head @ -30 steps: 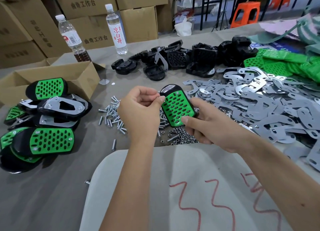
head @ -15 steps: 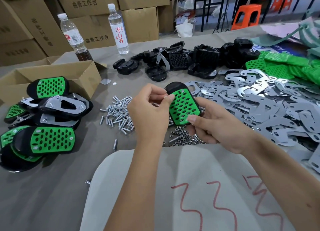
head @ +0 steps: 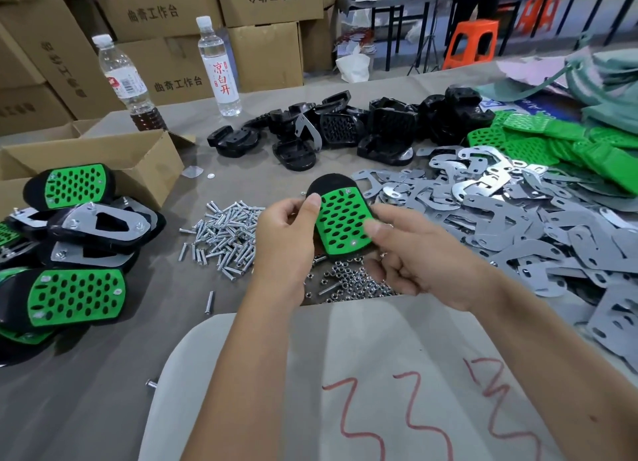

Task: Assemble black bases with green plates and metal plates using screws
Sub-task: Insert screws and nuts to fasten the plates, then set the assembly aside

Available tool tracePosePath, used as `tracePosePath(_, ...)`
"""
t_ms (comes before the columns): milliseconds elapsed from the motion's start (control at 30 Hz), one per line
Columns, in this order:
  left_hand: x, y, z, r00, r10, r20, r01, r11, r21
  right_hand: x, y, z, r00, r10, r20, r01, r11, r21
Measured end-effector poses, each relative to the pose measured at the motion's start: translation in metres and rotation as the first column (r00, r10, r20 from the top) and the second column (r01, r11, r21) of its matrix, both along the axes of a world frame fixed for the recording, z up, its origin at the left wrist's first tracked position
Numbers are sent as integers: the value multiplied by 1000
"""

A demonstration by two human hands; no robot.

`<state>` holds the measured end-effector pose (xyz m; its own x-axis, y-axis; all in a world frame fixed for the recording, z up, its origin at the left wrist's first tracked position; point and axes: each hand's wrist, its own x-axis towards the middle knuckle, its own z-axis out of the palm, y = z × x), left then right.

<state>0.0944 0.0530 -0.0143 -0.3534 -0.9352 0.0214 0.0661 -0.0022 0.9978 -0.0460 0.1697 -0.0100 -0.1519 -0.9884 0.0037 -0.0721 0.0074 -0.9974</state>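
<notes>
Left hand (head: 281, 243): thumb pinches the left edge of the black base (head: 329, 184).
Right hand (head: 411, 253): thumb on the green plate (head: 343, 222), fingers curled underneath.
Below fingers: nuts (head: 348, 284).
Left of fingers: screws (head: 224, 233).
Right of fingers: metal plates (head: 500, 215).

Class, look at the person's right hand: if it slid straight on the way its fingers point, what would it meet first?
Probably the left hand, gripping the green plate's other edge; depth is unclear.
</notes>
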Motion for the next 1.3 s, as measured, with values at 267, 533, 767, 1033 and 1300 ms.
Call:
tracePosePath(267, 0, 15, 8, 972, -175, 156, 215, 931, -295, -5, -4, 2, 939, -342, -37, 338, 937, -85)
tracePosePath(533, 6, 17, 12, 981, -122, 151, 159, 951, -266, -5, -4, 1, 960, -279, -36, 271, 952, -145)
tracePosePath(767, 13, 16, 12, 888, -419, 188, 444, 889, -115, -9, -10, -3, 898, -440, 14, 437, 887, -146)
tracePosePath(1033, 7, 19, 10, 949, -316, 4, 308, 928, 211, -5, -9, 2, 877, -459, 141, 478, 862, -169)
tracePosePath(1300, 8, 20, 13, 929, -345, -134, 369, 893, 258, -7, -8, 4, 841, -507, 187, 533, 836, -130)
